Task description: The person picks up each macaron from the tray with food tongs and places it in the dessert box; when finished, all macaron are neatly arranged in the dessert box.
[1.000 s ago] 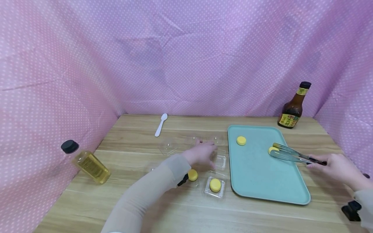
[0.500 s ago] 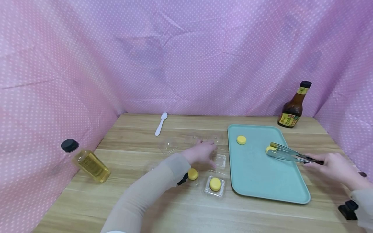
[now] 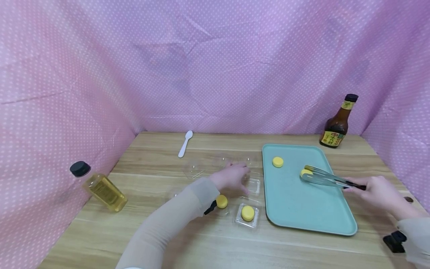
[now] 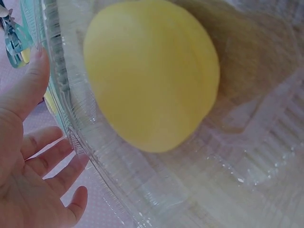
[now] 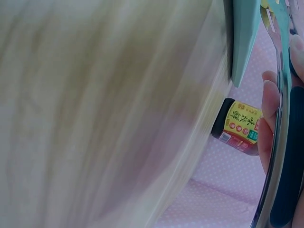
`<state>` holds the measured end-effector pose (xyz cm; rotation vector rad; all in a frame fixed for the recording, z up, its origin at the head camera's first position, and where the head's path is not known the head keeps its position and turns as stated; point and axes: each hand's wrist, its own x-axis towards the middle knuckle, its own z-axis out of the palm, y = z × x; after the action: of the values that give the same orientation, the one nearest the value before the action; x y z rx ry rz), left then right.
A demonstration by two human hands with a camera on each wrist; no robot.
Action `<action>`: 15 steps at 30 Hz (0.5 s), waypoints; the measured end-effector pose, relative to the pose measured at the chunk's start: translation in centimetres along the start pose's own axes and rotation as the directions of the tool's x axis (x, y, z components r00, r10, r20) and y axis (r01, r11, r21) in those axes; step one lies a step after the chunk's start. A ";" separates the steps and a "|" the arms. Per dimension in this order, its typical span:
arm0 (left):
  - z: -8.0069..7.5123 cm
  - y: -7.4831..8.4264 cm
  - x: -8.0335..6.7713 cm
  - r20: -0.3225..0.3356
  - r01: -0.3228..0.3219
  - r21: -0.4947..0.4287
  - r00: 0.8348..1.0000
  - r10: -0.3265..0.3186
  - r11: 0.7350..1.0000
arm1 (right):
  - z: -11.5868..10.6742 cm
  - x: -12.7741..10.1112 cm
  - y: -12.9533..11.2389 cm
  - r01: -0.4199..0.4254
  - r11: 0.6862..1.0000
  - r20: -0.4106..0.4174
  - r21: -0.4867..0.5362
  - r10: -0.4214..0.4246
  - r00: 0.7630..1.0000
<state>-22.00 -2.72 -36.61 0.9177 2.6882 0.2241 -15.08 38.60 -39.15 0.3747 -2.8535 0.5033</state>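
My right hand [image 3: 377, 192] grips a pair of tongs [image 3: 330, 179] by the dark handle. Its tips straddle a small round yellow cake [image 3: 306, 172] over the teal tray [image 3: 302, 205]; I cannot tell whether the cake is lifted. A second yellow cake [image 3: 277, 162] lies on the tray's far left. Beside the tray, my left hand [image 3: 232, 177] is at a clear plastic box [image 3: 254, 185], fingers spread loosely along a clear rim in the left wrist view. Nearer me, two more yellow cakes sit in clear boxes, one at the front [image 3: 248, 213], one by the left wrist [image 3: 221, 201].
Several clear boxes [image 3: 194, 169] stand behind and around the left arm. A white spoon [image 3: 185, 144] lies at the back. An oil bottle [image 3: 106, 192] stands at left, a brown sauce bottle [image 3: 336, 129] at back right. A pink dotted cloth [image 3: 215, 74] hangs behind.
The right hand and tongs have shifted left across the tray, and the yellow cake between the tips has moved left with them. My left hand stays in place.
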 end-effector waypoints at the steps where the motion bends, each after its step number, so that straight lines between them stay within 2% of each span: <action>1: 0.0 0.0 0.0 0.000 -0.002 0.005 1.000 0.002 1.000 | 0.0 0.1 -0.1 0.005 1.000 0.001 -0.002 -0.005 1.000; 8: -0.1 0.0 0.1 0.000 -0.008 0.008 1.000 0.008 1.000 | -0.1 0.5 -1.1 0.015 1.000 0.022 0.006 -0.016 1.000; 15: 0.0 0.0 0.2 0.003 -0.006 0.009 1.000 0.006 1.000 | 0.3 0.6 -2.4 0.084 0.996 -0.025 0.024 -0.083 0.996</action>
<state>-22.10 -2.62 -36.68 0.9278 2.6862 0.2117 -15.05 36.19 -38.55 0.4870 -2.7976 0.5244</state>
